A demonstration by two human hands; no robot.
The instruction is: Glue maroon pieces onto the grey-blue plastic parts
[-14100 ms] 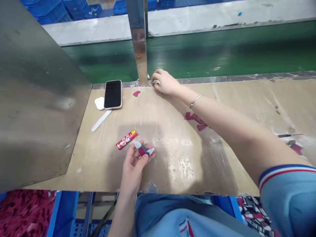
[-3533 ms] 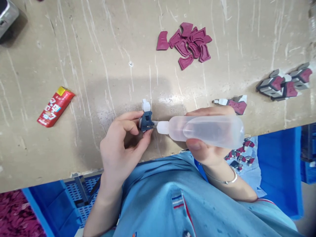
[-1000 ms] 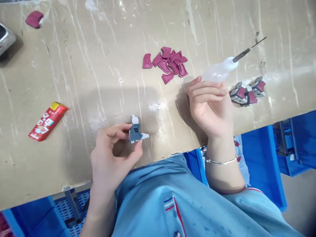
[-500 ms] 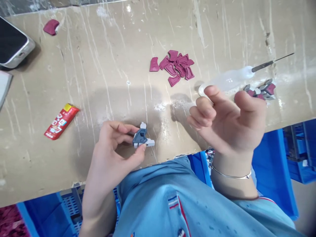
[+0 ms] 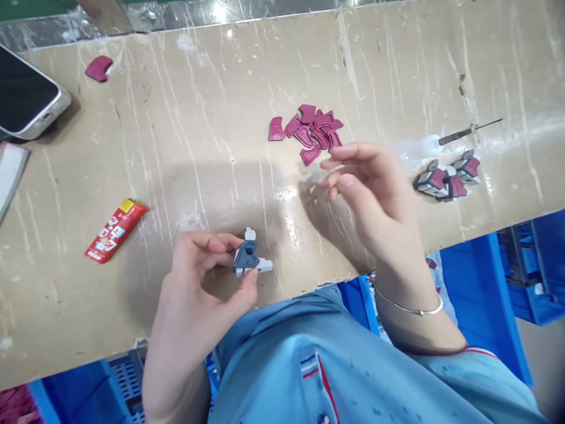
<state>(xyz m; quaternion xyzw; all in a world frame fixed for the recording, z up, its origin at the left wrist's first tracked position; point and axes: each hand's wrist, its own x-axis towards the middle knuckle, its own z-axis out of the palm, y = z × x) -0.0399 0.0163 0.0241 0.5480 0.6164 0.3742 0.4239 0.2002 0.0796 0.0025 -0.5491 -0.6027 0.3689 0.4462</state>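
The pale worktop (image 5: 185, 112) spans the view, marked with whitish streaks; below its front edge stand blue crates, one at the right (image 5: 477, 294) and another at the left (image 5: 83, 394), and a light blue shirt (image 5: 353, 365) shows between them. Of the two hands, the left hand (image 5: 198, 288) pinches a small part between thumb and fingers near that front edge, while the right hand (image 5: 384, 200) is loosely spread, thumb apart from the curved fingers, with nothing visible in its grip. Its fingers are beside a heap of maroon pieces; whether they touch the worktop, I cannot tell. A phone (image 5: 26, 94) lies at the far left, screen up, and beyond the right hand a translucent bottle (image 5: 419, 150), partly blurred, lies with its thin dark needle tip (image 5: 457, 136) pointing away. The red packet (image 5: 115, 231) with a yellow end rests left of the left hand. The heap of maroon pieces (image 5: 323, 122) overlaps loosely, and a cluster of grey, white and maroon assemblies (image 5: 435, 182) sits just beside the bottle. Smaller again is the grey-and-white molded part (image 5: 247, 256) in the left hand's pinch, its dark face showing; one maroon piece (image 5: 99, 69) lies alone near the phone. The step in hand looks like steadying the part one-handed; picking up any thin, overlapping piece would call for a fine fingertip pinch that leaves its neighbours undisturbed.
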